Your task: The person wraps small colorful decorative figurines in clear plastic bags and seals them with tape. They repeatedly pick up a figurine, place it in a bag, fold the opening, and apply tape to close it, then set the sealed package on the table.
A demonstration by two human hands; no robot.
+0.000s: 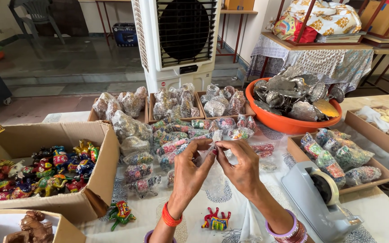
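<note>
Both hands meet at the centre of the view, wrists entering from six o'clock. Left hand: fingers pressed together at the tips, pinching one end of a small clear plastic wrap. Right hand: thumb and forefinger pinching the other end of the same wrap. The wrap lies between the two sets of fingertips, its long axis running roughly from eight o'clock to two o'clock; neither hand is clearly the nearer, as both touch it. What the wrap contains, if anything, cannot be made out, since the film is transparent and the fingers cover much of it.

Near, at six o'clock below the wrists, a small painted toy animal lies on the patterned tablecloth; a second painted toy lies at seven o'clock. At four o'clock stands a grey tape dispenser, partly cut off by the lower edge. At nine o'clock an open cardboard box holds many painted toys. Beyond the hands, at twelve o'clock, wrapped toys lie in rows, backed by trays of wrapped bundles. At two o'clock an orange bowl holds foil-like pieces. Farthest, a white air cooler stands on the floor.
</note>
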